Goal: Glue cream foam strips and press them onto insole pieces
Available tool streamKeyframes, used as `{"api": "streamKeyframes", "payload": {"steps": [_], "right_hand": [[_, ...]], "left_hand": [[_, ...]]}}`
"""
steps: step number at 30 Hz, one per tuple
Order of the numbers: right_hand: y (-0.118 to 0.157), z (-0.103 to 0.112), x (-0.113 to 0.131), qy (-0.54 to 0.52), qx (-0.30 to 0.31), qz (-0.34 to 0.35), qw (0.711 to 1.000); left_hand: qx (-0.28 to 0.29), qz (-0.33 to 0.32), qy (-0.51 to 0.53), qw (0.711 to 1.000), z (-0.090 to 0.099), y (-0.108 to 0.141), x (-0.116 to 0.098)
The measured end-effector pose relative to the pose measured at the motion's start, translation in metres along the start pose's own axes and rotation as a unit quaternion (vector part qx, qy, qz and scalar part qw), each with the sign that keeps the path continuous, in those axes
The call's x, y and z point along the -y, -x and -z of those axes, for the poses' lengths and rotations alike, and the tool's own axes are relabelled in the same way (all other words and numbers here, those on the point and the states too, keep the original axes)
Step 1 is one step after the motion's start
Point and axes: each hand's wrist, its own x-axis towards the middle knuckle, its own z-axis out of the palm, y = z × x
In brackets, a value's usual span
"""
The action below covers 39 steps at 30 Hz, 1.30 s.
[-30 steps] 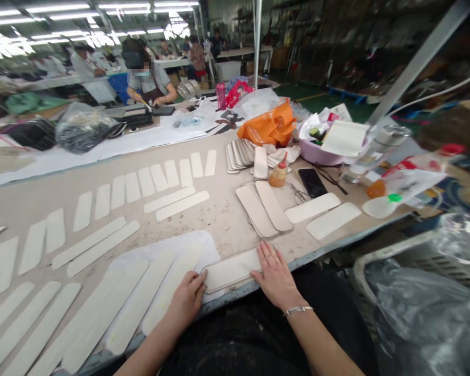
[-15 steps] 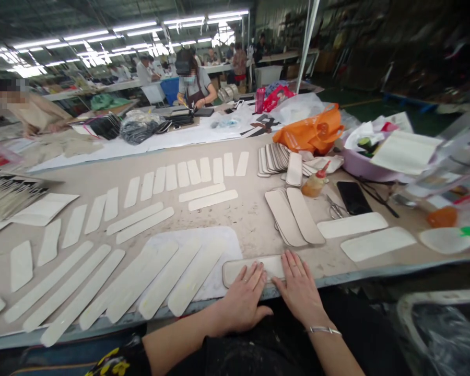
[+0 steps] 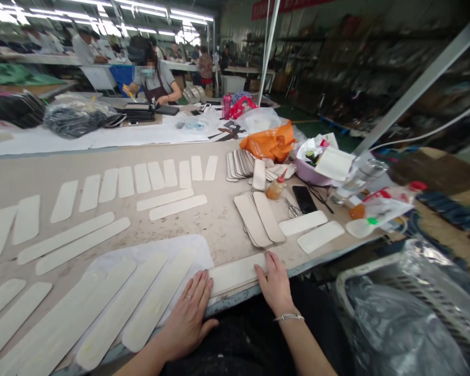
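A long off-white strip, seemingly laid on a beige piece beneath it, lies along the table's front edge. My left hand rests flat at its left end, fingers stretched and a ring on one. On the right end lies my right hand, fingers extended and a bracelet at the wrist. Neither hand grips anything. To the left, several long cream strips with yellowish smears lie on a white sheet. Beyond my right hand are two beige rounded pieces, overlapping.
More pale strips are spread across the table. At right sit a glue bottle, scissors, a phone, and a purple basin. A crate with plastic stands below the right edge. A co-worker sits opposite.
My hands have spread apart, from the strip's middle towards its two ends, uncovering its pale middle. The view has swung to the right.
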Motion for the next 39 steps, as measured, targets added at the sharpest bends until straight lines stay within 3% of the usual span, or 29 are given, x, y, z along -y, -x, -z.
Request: {"api": "streamKeyframes", "payload": {"steps": [4, 8, 11, 14, 16, 17, 19, 22, 23, 25, 27, 31, 35, 39], "right_hand": [[-0.016, 0.016, -0.001, -0.099, 0.023, -0.085, 0.991], [-0.022, 0.034, 0.000, -0.181, 0.073, -0.105, 0.975], [-0.015, 0.044, 0.001, -0.246, 0.032, -0.112, 0.962], [-0.004, 0.053, 0.000, -0.380, -0.028, -0.136, 0.915], [0.001, 0.060, -0.003, -0.460, -0.063, -0.154, 0.872], [0.003, 0.064, -0.004, -0.494, -0.079, -0.162, 0.851], [0.008, 0.071, -0.006, -0.552, -0.100, -0.174, 0.809], [0.014, 0.081, -0.003, -0.612, -0.112, -0.185, 0.761], [0.016, 0.084, -0.001, -0.623, -0.114, -0.187, 0.751], [0.022, 0.087, 0.002, -0.636, -0.115, -0.192, 0.739], [0.028, 0.088, 0.003, -0.644, -0.107, -0.196, 0.732], [0.040, 0.091, -0.001, -0.643, -0.047, -0.210, 0.735], [0.047, 0.094, -0.007, -0.589, 0.020, -0.203, 0.782], [0.050, 0.094, -0.009, -0.561, 0.022, -0.159, 0.812]], "left_hand": [[-0.033, -0.008, -0.009, 0.999, -0.006, 0.001, 0.003], [-0.050, -0.008, 0.001, 0.999, -0.009, 0.001, 0.005], [-0.059, -0.007, 0.060, 0.996, -0.008, 0.004, 0.005], [-0.118, 0.067, 0.190, 0.972, -0.005, 0.007, 0.006], [-0.174, 0.142, 0.325, 0.919, -0.002, 0.003, 0.009], [-0.193, 0.173, 0.407, 0.876, 0.000, -0.001, 0.011], [-0.203, 0.225, 0.570, 0.764, 0.005, -0.014, 0.014], [-0.163, 0.295, 0.730, 0.595, 0.019, -0.039, 0.013], [-0.139, 0.308, 0.757, 0.559, 0.026, -0.046, 0.011], [-0.085, 0.308, 0.790, 0.523, 0.040, -0.057, 0.003], [-0.058, 0.305, 0.795, 0.521, 0.053, -0.062, -0.006], [-0.086, 0.326, 0.772, 0.539, 0.069, -0.064, -0.015], [-0.099, 0.325, 0.758, 0.557, 0.079, -0.066, -0.012], [-0.101, 0.328, 0.747, 0.570, 0.083, -0.067, -0.009]]}}
